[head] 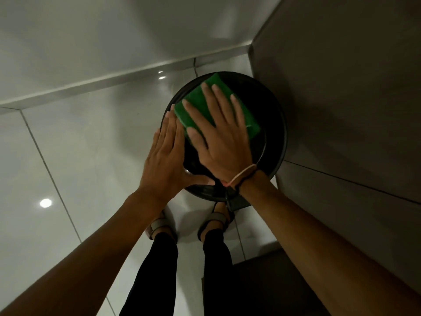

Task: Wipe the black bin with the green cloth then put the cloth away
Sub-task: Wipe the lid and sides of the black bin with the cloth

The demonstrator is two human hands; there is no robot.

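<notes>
Hands lie flat and spread: right hand (224, 142) pressing folded green cloth (198, 103) onto glossy black bin (273, 124), left hand (164, 165) on its rim.

Bin lid: I saw much of the black bin (272, 124) top covered by my right hand (224, 142) and the green cloth (196, 108).
Cloth: my spread fingers hid its middle; only its far and right edges showed.
Bin body: hidden below its own lid, so I could not tell its height.
Pedal: the dark piece at the near side sat partly under my right wrist.
Forearms: both were cut off by the near edge.
Left hand (164, 165): its palm side was hidden against the bin's left rim.
</notes>
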